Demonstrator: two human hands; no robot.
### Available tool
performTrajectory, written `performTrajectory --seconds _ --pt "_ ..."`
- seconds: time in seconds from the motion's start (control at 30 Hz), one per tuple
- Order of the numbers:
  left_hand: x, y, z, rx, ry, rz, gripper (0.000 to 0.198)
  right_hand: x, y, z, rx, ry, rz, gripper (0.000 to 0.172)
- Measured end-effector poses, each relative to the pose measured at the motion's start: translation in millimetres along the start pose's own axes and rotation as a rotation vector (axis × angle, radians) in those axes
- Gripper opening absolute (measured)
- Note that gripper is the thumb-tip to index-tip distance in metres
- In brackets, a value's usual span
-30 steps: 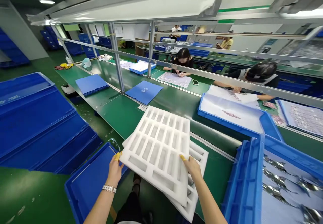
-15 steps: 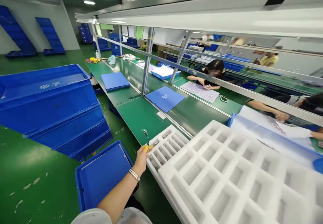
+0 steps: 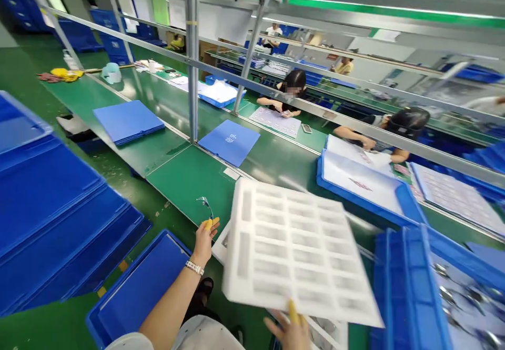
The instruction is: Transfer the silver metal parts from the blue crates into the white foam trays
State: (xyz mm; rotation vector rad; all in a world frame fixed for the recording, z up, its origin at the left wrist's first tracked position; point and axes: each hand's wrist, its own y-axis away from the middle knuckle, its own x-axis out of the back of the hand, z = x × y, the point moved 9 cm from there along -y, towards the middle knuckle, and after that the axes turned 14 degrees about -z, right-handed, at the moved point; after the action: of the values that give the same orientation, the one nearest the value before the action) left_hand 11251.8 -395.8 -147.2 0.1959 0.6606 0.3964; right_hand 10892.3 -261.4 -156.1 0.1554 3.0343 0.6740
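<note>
White foam tray [image 3: 300, 250] is held up at 12 o'clock, its near edge grasped by the right hand [image 3: 288, 331], which is blurred by motion. Small curved metal piece [image 3: 204, 201] is pinched upright at 11 o'clock by the left hand [image 3: 204, 245], its yellow-capped fingertips closed. Second foam tray [image 3: 220, 246] lies partly hidden beneath. Blue crate [image 3: 138, 292] sits at 7 o'clock. Tray lifting is judged to be in hand; a steady grip is called for.
</note>
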Motion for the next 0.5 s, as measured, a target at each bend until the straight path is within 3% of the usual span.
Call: performTrajectory --seconds 0.07,0.1,0.17,0.27,0.33,0.37,0.43,0.5 --pt "-3.9 -10 4 0.028 -0.048 -0.027 0.029 -30 16 24 -0.098 0.103 -0.037 0.063" --pt "-5.3 -14 5 0.046 -0.076 -0.041 0.030 -36 22 24 -0.098 0.212 -0.060 0.058" --pt "-9.0 -21 6 0.072 -0.118 -0.092 0.033 -21 26 -5 0.034 0.478 -0.002 0.050" --pt "-17.2 -30 8 0.091 -0.153 -0.186 0.041 54 23 -81 0.300 0.741 0.362 0.054" --pt "-23.4 -33 10 0.102 -0.189 -0.212 0.042 115 7 -112 0.261 0.813 0.581 0.061" --pt "-27.4 -35 11 0.108 -0.210 -0.218 0.041 145 -6 -115 0.135 0.796 0.639 0.065" --pt "-37.5 -36 14 0.114 -0.238 -0.227 0.037 185 -34 -113 -0.043 0.713 0.628 0.065" --pt "-48.7 -38 20 0.102 -0.243 -0.237 0.031 202 -55 -111 -0.095 0.647 0.570 0.059"
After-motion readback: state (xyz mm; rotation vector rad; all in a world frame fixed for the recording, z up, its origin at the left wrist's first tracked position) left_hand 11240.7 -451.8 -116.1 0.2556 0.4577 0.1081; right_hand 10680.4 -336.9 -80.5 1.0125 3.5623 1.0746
